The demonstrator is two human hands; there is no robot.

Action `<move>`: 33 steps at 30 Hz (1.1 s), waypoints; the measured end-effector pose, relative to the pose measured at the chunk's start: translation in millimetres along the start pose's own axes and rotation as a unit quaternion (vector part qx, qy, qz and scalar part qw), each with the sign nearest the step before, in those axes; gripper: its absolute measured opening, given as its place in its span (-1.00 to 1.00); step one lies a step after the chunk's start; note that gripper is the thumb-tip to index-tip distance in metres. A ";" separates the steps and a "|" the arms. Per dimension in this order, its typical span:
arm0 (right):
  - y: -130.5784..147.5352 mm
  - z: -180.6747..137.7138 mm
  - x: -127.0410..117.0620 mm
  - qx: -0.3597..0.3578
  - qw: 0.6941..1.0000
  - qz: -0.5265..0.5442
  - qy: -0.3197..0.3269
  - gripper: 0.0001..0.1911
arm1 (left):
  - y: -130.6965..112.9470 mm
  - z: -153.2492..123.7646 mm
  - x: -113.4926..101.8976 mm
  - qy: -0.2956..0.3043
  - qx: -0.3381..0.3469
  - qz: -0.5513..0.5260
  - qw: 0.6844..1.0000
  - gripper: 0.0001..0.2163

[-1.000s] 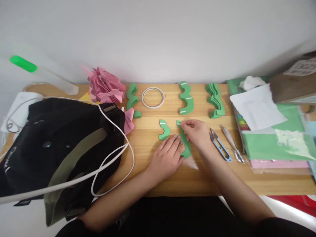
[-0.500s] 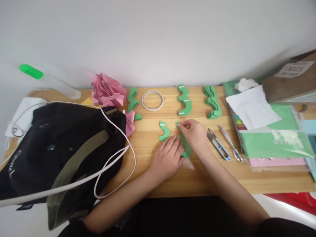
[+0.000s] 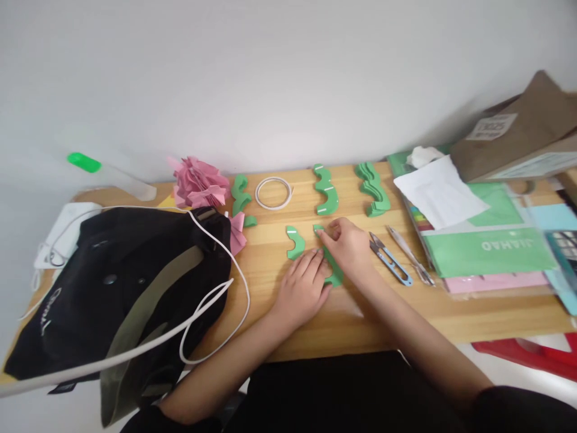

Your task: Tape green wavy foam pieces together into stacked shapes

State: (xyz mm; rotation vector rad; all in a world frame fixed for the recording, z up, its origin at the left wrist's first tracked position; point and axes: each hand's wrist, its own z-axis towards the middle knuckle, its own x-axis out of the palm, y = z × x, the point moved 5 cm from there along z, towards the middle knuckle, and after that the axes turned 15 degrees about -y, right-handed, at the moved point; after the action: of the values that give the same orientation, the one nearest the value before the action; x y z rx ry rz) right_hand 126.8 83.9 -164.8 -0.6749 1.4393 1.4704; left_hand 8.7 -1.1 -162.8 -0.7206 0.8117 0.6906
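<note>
My left hand lies flat with its fingers stretched over a green wavy paper piece, hiding much of its left side. At the top end of that piece, my right hand has thumb and forefinger pinched together; whatever they hold is too small to make out. Just left of the hands lies a smaller green curved piece with a white strip across its top. Farther back sits a green wavy piece with white strips, beside a stack of green wavy pieces.
A roll of narrow white tape lies near more green pieces. Thread snips and a pen are right of my hands. Pink folded paper, a black bag and a white cable occupy the left; paper packs and a cardboard box the right.
The view has shifted and tilted slightly, so things on the table appear displaced. My left hand stays flat on the green piece, and my right hand remains pinched at its top end.
</note>
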 end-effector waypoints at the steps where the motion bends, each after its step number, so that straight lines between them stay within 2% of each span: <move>1: -0.3 -3.4 -1.7 -0.032 0.999 -0.002 -0.007 -0.72 | 0.1 0.1 0.1 0.000 0.000 0.002 1.000 -0.66; 6: 3.5 -23.8 -6.2 -0.205 0.976 -0.078 0.006 -0.64 | 0.2 -0.8 1.6 0.010 0.000 0.003 1.000 -0.65; 11: 7.1 -28.4 -0.3 -0.247 0.959 -0.133 0.035 -0.56 | 0.0 -1.2 1.2 0.014 -0.006 0.008 1.000 -0.64; 14: 5.6 -28.7 4.0 -0.246 0.963 -0.111 0.022 -0.56 | 0.0 -0.9 1.5 0.023 -0.009 0.002 1.000 -0.64; 18: -2.8 -29.7 6.1 -0.217 0.975 -0.041 -0.030 -0.63 | 1.5 -1.7 3.2 0.029 -0.014 -0.004 0.999 -0.63; 22: -7.7 -30.4 7.1 -0.218 0.974 -0.002 -0.067 -0.64 | 1.0 -5.3 6.1 0.020 -0.016 -0.001 1.000 -0.63; 26: -8.1 -25.7 1.9 -0.218 0.969 0.050 -0.103 -0.67 | -3.4 -3.7 0.7 -0.022 0.004 0.007 1.000 -0.67; 29: -11.5 -21.0 -12.6 -0.213 0.967 0.084 -0.113 -0.69 | -3.1 13.1 -17.5 -0.067 0.023 0.006 0.997 -0.74; 31: -20.4 -18.4 -29.3 -0.188 0.973 0.077 -0.112 -0.69 | 8.2 35.0 -31.0 -0.066 -0.011 0.035 0.997 -0.77; 33: -37.1 -16.7 -46.7 -0.131 0.988 -0.003 -0.084 -0.69 | 36.1 58.5 -34.8 0.031 -0.128 0.130 0.983 -0.80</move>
State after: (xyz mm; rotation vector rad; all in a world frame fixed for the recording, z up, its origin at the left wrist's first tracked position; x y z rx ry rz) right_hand 175.1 51.9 -142.9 -0.6948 1.1266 1.6867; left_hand -13.9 56.1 -116.2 -0.8801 0.8936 1.0261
